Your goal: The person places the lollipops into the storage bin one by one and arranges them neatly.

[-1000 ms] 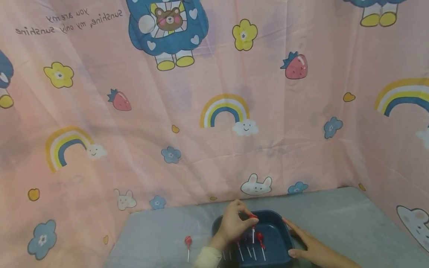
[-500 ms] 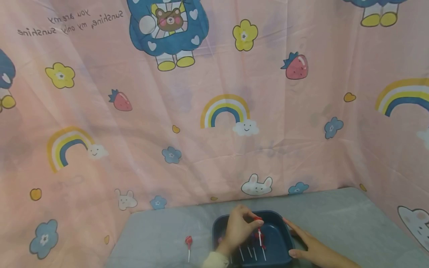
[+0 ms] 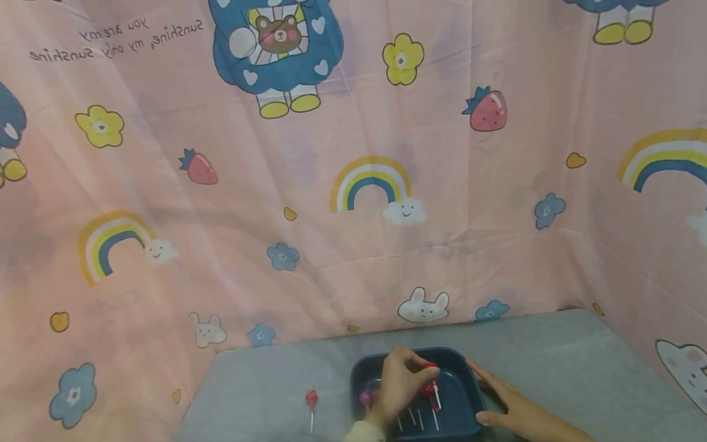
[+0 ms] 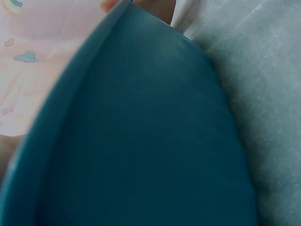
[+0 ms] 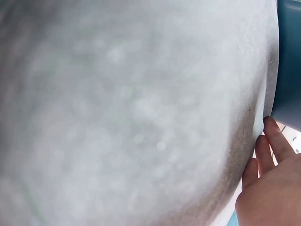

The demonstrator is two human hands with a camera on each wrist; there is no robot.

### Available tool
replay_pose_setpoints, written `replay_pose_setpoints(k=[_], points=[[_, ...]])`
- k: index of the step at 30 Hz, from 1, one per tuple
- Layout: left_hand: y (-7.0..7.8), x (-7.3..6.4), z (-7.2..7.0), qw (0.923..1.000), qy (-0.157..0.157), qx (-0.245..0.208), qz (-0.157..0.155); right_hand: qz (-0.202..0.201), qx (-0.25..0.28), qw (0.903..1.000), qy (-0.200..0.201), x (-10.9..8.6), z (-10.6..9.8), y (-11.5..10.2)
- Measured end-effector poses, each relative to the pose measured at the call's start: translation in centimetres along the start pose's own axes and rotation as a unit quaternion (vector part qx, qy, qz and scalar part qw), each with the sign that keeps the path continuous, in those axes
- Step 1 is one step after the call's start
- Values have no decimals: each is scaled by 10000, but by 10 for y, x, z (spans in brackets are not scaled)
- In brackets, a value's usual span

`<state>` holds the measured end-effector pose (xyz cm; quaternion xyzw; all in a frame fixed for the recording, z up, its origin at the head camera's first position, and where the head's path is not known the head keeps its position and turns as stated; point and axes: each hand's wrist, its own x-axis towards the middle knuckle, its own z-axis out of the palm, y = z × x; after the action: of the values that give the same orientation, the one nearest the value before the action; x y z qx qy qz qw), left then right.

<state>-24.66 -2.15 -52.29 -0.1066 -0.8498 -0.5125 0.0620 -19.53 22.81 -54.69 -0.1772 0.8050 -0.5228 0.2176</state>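
In the head view my left hand (image 3: 399, 383), in a pale sleeve, pinches a red lollipop (image 3: 437, 393) by its head, the white stick hanging down over a dark blue tray (image 3: 461, 399). Beneath it more lollipops lie in the tray, a purple one (image 3: 365, 398) at the left among them; my left hand hides some. My right hand (image 3: 516, 410) rests at the tray's right side, fingers extended and thumb apart, near the rim. Its fingers (image 5: 277, 139) reach the blue wall in the right wrist view. The tray's side (image 4: 150, 117) fills much of the left wrist view.
One red lollipop (image 3: 312, 399) lies alone on the grey cloth-covered table (image 3: 259, 380), left of the tray. Behind the table hangs a pink printed curtain (image 3: 331, 282), which also comes forward at the right.
My left hand has moved a little to the right and lower over the tray with the red lollipop, uncovering the purple one. My right hand has stayed in place.
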Motion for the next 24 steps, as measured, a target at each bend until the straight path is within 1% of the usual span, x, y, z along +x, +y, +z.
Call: replay_pose_setpoints(k=[3, 7, 10, 14, 20, 24], points=[[0, 0, 2, 10000, 3, 56, -16, -21, 22, 10000, -40, 0, 0, 0], [-2, 0, 4, 9994, 40, 301, 153, -81, 40, 9999, -86, 1, -1, 1], [-4, 1, 7, 9990, -19, 407, 199, -98, 44, 9999, -100, 0, -1, 2], [-6, 2, 10, 9987, -116, 476, 125, -39, -40, 10000, -81, 0, -1, 1], [-6, 0, 11, 9978, -47, 645, 122, 50, -286, 9996, 1, 0, -1, -1], [-7, 0, 13, 9975, -4, 689, 177, 5, -112, 9999, -80, -1, -1, 0]])
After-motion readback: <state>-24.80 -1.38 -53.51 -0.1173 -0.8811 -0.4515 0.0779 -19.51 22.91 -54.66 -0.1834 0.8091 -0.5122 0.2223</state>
